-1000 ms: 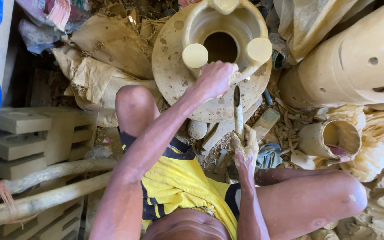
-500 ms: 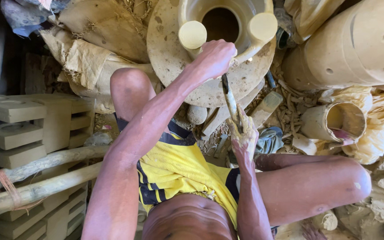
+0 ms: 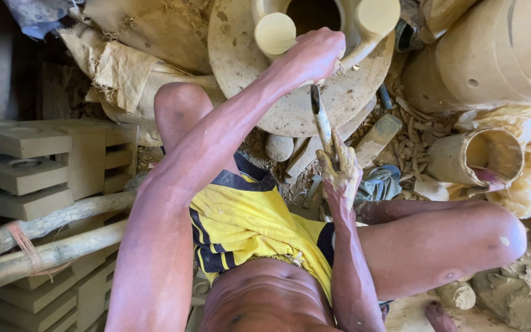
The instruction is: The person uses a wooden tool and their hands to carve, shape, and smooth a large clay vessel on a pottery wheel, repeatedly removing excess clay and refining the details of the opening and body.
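Clay-caked right hand (image 3: 339, 172) grips knife (image 3: 322, 123); left hand (image 3: 314, 55) steadies pot (image 3: 364, 37).

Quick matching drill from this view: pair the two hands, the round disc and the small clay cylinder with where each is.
1 left hand
2 right hand
3 round disc
4 small clay cylinder

a lying on its side at right
b under the clay vessel
c gripping a clay-smeared blade tool
d resting on the vessel's wall

Pairs: 1-d, 2-c, 3-b, 4-a
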